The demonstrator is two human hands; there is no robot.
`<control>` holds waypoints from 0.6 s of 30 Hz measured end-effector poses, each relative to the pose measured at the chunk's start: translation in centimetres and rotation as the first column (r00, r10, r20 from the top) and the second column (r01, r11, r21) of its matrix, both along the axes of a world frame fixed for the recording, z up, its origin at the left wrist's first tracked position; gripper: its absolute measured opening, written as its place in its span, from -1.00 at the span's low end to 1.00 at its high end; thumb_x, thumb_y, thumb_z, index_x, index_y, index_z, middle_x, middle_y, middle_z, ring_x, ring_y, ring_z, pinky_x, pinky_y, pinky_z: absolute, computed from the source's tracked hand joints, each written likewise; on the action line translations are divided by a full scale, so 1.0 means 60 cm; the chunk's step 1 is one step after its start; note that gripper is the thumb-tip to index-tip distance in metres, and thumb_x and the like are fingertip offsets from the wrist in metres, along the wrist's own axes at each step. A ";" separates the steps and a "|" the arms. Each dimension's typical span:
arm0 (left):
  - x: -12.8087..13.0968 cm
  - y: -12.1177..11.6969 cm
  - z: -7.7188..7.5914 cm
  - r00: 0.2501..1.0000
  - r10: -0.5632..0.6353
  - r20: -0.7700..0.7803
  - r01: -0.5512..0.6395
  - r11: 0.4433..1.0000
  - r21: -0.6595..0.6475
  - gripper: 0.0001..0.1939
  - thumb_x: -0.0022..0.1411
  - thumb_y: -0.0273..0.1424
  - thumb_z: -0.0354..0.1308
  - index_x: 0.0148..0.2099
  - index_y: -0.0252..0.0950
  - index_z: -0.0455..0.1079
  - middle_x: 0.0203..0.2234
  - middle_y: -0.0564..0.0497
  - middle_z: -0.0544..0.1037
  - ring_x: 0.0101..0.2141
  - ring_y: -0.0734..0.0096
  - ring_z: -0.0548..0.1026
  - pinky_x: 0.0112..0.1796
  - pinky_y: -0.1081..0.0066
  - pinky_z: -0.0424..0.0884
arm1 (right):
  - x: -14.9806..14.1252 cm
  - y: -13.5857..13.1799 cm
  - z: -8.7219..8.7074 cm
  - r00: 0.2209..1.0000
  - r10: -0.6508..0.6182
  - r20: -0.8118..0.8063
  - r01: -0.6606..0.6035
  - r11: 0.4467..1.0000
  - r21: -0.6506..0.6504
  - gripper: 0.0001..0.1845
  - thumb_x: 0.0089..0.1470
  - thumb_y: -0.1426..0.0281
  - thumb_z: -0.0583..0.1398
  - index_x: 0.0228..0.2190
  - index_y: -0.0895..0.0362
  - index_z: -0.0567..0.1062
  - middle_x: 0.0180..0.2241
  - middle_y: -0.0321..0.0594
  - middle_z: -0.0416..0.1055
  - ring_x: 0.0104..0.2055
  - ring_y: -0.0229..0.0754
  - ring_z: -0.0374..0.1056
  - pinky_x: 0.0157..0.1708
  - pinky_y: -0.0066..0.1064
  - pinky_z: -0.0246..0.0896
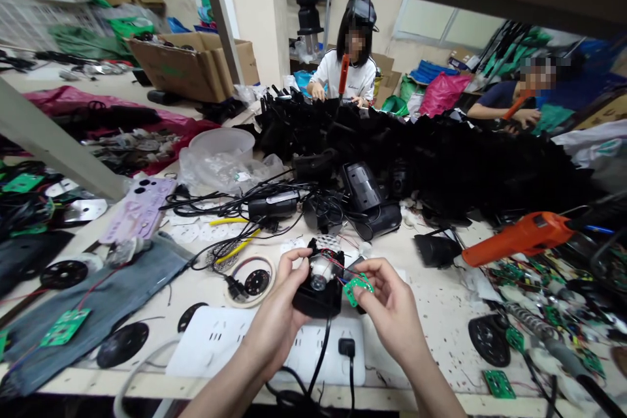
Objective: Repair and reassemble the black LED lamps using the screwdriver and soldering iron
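Note:
My left hand [284,290] grips the side of a black plastic housing [313,304], tilted so its inside faces me. In it sits a rounded silvery-clear part [321,271], with thin red and dark wires around it. My right hand [389,294] pinches a small green circuit board [357,289] just right of the housing; wires run between the two. A black cable [322,356] hangs from the housing's lower edge, across a white power strip [215,343] under my hands.
An orange electric screwdriver [519,240] lies at the right, beside loose circuit boards [498,384] and wires. A roll of tape [271,274] and a purple phone [140,209] are to the left. Behind stands a heap of black parts [441,163]; two people [350,72] work beyond it.

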State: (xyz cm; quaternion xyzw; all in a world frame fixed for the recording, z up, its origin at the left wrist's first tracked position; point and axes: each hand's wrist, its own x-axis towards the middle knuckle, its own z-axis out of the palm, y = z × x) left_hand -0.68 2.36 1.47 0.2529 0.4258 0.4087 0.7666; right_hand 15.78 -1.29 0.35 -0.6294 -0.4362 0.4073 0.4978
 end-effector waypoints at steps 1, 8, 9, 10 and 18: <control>-0.001 -0.001 0.000 1.000 0.005 -0.001 -0.005 1.000 0.002 -0.61 0.15 -0.14 0.22 -0.02 -0.07 0.21 -0.26 0.05 0.48 -0.36 0.33 0.48 -0.37 0.28 0.51 | 0.001 -0.001 0.001 1.000 0.014 -0.010 -0.014 1.000 -0.006 -0.76 -0.15 0.36 0.22 -0.33 0.11 0.46 -0.42 -0.26 0.42 -0.39 -0.20 0.32 -0.39 -0.41 0.23; 0.003 -0.002 0.001 1.000 -0.028 0.005 0.028 0.999 -0.025 -0.63 0.17 -0.14 0.19 -0.03 -0.06 0.20 -0.27 0.05 0.48 -0.36 0.29 0.49 -0.35 0.22 0.51 | 0.002 0.002 0.017 0.993 0.105 -0.052 -0.106 0.994 -0.017 -0.73 -0.17 0.37 0.18 -0.35 0.14 0.56 -0.32 -0.16 0.47 -0.27 -0.10 0.37 -0.34 -0.38 0.24; 0.004 -0.002 0.001 0.999 -0.032 -0.005 0.032 0.999 -0.022 -0.63 0.17 -0.13 0.19 -0.03 -0.06 0.20 -0.28 0.06 0.48 -0.37 0.30 0.48 -0.35 0.23 0.50 | 0.002 0.002 0.017 0.993 0.109 -0.038 -0.110 0.994 -0.013 -0.73 -0.17 0.38 0.17 -0.36 0.14 0.58 -0.32 -0.16 0.46 -0.26 -0.10 0.37 -0.34 -0.38 0.23; 0.005 -0.003 -0.001 0.999 -0.035 -0.018 0.035 0.999 -0.014 -0.63 0.17 -0.13 0.18 -0.03 -0.06 0.19 -0.29 0.06 0.47 -0.37 0.31 0.47 -0.35 0.24 0.49 | 0.003 0.002 0.016 0.993 0.113 -0.036 -0.114 0.993 -0.016 -0.74 -0.17 0.39 0.17 -0.38 0.14 0.59 -0.33 -0.17 0.45 -0.27 -0.11 0.36 -0.35 -0.39 0.22; 0.004 -0.003 -0.034 0.869 0.060 -0.491 0.109 0.945 0.309 -0.69 0.25 -0.14 0.03 -0.02 -0.13 0.24 -0.14 -0.01 0.41 -0.06 0.16 0.37 -0.06 0.21 0.32 | 0.003 0.003 0.013 0.953 0.113 -0.281 -0.154 0.979 -0.130 -0.80 -0.21 0.39 0.20 -0.44 0.15 0.55 -0.43 -0.23 0.47 -0.40 -0.23 0.29 -0.39 -0.43 0.19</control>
